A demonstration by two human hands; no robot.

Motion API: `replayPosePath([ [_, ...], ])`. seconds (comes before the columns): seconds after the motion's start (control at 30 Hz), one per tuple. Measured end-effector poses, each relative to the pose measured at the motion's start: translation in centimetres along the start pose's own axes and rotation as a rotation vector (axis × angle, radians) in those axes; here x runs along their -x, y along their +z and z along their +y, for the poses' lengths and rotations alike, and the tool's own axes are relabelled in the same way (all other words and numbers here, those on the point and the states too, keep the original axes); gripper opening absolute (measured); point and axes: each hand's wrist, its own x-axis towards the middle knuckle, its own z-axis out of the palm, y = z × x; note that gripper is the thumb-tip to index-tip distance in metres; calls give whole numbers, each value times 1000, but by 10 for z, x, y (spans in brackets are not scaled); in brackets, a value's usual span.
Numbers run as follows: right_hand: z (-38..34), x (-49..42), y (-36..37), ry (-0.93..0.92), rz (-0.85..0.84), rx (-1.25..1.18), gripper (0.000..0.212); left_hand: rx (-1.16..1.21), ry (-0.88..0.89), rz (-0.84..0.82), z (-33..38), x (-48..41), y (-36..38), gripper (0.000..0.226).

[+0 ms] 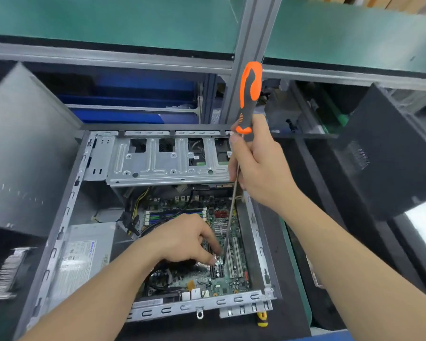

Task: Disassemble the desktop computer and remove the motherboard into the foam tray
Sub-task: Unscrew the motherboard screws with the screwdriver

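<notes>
An open desktop computer case (67,212) lies on the bench with its green motherboard (221,279) showing inside. My right hand (258,163) grips a long screwdriver (250,94) with an orange and black handle, held upright; its thin shaft runs down to a spot on the board near the white expansion slots (235,257). My left hand (187,239) reaches into the case, fingers curled, with the fingertips at the screwdriver's tip; whether they pinch a screw cannot be told.
A silver drive cage (158,158) spans the case's far side and a grey power supply (84,257) fills its left. A grey side panel (22,148) stands at the left, a black panel (389,153) at the right. A yellow-handled tool (262,318) lies by the case's near edge.
</notes>
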Motion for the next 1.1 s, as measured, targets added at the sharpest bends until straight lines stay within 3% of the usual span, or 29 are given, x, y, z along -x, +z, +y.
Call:
replayPosePath([
  [0.6, -28, -14, -30, -30, 136, -30, 4, 365, 25, 165, -5, 5, 2, 33],
  [0.7, -26, -12, -30, -25, 160, -29, 6, 322, 19, 147, -7, 3, 3, 27],
  [0.77, -27, -11, -30, -24, 171, -14, 7, 173, 18, 131, -8, 4, 5, 22],
  [0.87, -29, -10, -32, 1, 204, -29, 5, -22, 9, 226, -10, 6, 9, 19],
  [0.93, -34, -9, -37, 0, 260, -68, 7, 152, -57, 350, -7, 6, 8, 28],
  [1.03, -45, -6, -44, -40, 369, -191, 7, 794, -169, 453, -5, 5, 0, 32],
  [1.1, -55, -5, -49, -99, 440, -248, 11, 1142, -215, 432, -4, 6, -6, 32],
])
